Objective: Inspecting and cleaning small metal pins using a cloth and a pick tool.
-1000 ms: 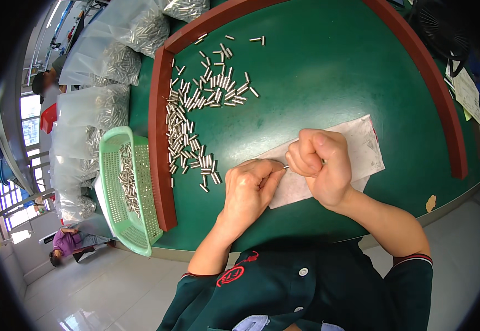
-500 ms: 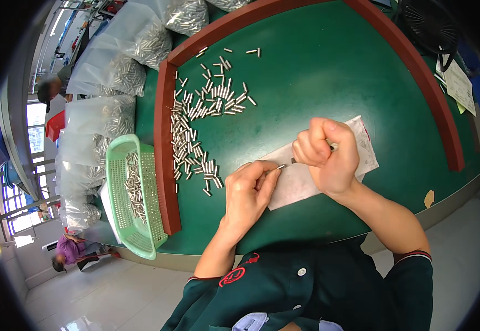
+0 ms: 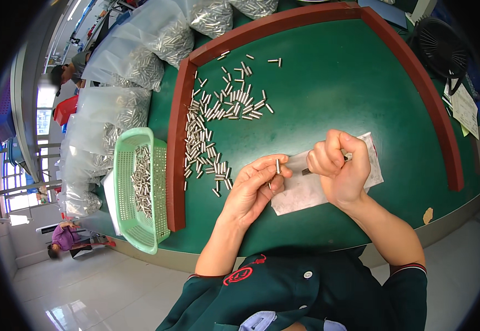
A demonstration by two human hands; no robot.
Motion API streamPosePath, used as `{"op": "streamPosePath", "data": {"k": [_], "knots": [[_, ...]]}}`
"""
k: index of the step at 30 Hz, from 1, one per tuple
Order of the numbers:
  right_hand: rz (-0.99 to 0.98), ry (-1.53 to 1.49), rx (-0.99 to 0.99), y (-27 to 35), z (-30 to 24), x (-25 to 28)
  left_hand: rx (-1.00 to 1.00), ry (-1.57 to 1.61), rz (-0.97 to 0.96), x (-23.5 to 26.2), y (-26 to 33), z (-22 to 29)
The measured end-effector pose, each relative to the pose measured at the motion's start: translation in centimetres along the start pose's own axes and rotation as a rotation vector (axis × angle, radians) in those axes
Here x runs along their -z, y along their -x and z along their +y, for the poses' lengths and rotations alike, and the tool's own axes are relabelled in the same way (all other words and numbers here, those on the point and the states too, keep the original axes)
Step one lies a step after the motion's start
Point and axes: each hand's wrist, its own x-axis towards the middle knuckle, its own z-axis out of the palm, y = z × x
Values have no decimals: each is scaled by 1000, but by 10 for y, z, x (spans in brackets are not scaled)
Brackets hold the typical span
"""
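Note:
My left hand (image 3: 246, 193) pinches a small silvery metal pin (image 3: 278, 166) between thumb and fingertips, the pin standing nearly upright. Another metallic glint shows lower among those fingers, too small to make out. To its right, my right hand (image 3: 339, 168) is closed in a fist round a thin tool; only its dark, flat end (image 3: 306, 171) sticks out toward the pin, and the fist hides the rest. The tool and the pin are apart. Beneath both hands lies a whitish, smudged flat sheet or bag (image 3: 300, 198) on the green tabletop (image 3: 328, 83).
Many loose metal pins (image 3: 212, 113) lie along the left of a red-brown raised border (image 3: 176, 165). Outside it stand a green plastic basket (image 3: 123, 182) of pins and several clear bags (image 3: 146, 69) of pins. A black fan (image 3: 438, 47) and papers (image 3: 464, 113) are at the right.
My left hand has turned, bringing the pin from lying sideways to nearly upright. My right fist has shifted slightly right, its tool farther from the pin. The whole view has shifted somewhat.

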Motion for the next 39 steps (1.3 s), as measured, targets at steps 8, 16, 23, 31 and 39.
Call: {"op": "streamPosePath", "data": {"k": [8, 16, 23, 31, 39], "knots": [[3, 18, -25, 1, 0, -1, -247, -119, 51, 13, 8, 26], [35, 46, -54, 2, 3, -3, -610, -1452, 857, 33, 18, 60], [38, 56, -44, 2, 1, -4, -506, -1720, 817, 41, 8, 49], [41, 49, -41, 0, 2, -2, -510, -1224, 385, -1, 4, 15], [3, 90, -31, 3, 4, 2, -525, -1502, 359, -14, 4, -1]]}}
